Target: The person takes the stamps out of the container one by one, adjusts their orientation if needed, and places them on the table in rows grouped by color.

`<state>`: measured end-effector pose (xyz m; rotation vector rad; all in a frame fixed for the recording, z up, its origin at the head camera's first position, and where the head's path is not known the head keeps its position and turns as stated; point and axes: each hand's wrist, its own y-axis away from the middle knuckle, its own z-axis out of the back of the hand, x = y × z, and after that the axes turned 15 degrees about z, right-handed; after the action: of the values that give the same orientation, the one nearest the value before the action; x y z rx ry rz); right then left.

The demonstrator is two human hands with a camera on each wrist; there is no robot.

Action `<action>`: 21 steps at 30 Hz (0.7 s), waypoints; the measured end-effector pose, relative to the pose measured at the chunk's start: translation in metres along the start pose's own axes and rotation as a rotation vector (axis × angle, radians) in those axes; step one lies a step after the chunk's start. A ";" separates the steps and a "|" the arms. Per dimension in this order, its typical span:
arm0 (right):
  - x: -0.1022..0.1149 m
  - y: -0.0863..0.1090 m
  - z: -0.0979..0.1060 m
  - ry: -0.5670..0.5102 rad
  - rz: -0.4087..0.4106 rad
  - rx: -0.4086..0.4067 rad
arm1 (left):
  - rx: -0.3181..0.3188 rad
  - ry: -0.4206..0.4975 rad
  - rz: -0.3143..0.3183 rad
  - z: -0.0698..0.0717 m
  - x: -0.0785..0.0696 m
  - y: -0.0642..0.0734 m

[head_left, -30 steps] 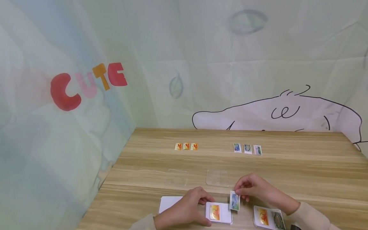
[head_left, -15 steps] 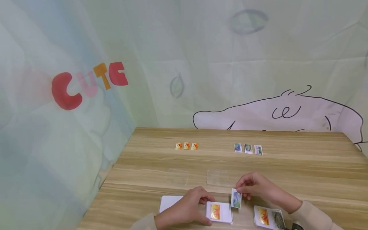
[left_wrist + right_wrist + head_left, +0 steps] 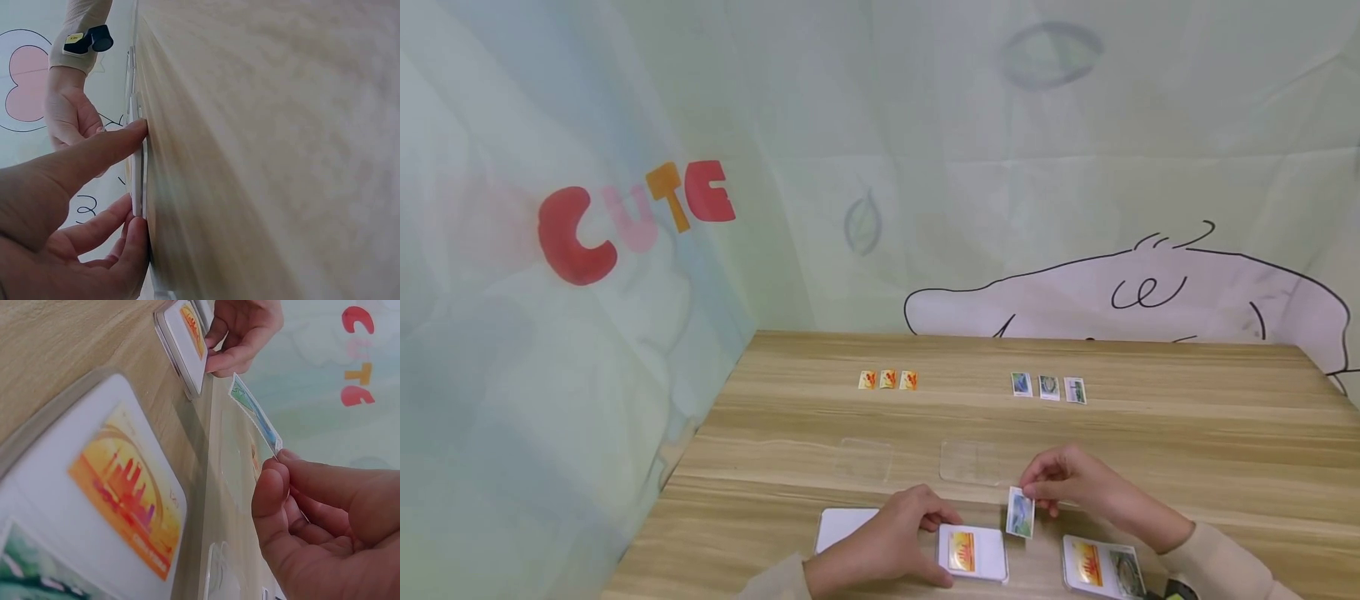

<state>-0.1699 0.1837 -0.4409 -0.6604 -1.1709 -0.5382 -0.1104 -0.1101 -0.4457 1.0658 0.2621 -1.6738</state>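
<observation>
- Red, pink and orange letters (image 3: 676, 208) spell CUTE on the pale wall hanging (image 3: 512, 375), off to the left of the wood-grain surface (image 3: 775, 417).
- Near the front, a plain left card (image 3: 842, 527), white, lies partly hidden behind the person's arm and hand.
- Beyond it, a faint clear plate (image 3: 865, 460) lies flat, and farther back three orange stamps (image 3: 888, 379) sit in a short row.
- The left hand (image 3: 895, 537) grips the middle card (image 3: 988, 557) by its left end, thumb at the near corner and fingers at the far one, spread only as wide as the card.
- That card is white, with an orange skyline stamp (image 3: 962, 552) on its left half; a second clear plate (image 3: 970, 462) lies just beyond.
- A blue stamp (image 3: 1019, 512) is held up off the surface, tilted, between the middle card and the right one.
- At the back, three landscape stamps (image 3: 1048, 387) stand slightly apart in a row.
- The right hand (image 3: 1071, 483) pinches the blue stamp by a top corner, thumb against forefinger, its other fingers curled in.
- The right card (image 3: 1107, 573) carries an orange stamp (image 3: 1086, 564) beside a green one (image 3: 1127, 573), near the sleeve (image 3: 1217, 562).
</observation>
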 end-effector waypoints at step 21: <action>0.002 0.006 0.010 0.004 0.005 -0.023 | -0.003 0.012 -0.009 0.000 0.000 0.001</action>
<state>-0.1718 0.1945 -0.4376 -0.6817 -1.1608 -0.5487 -0.1096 -0.1106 -0.4453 1.0739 0.2776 -1.6745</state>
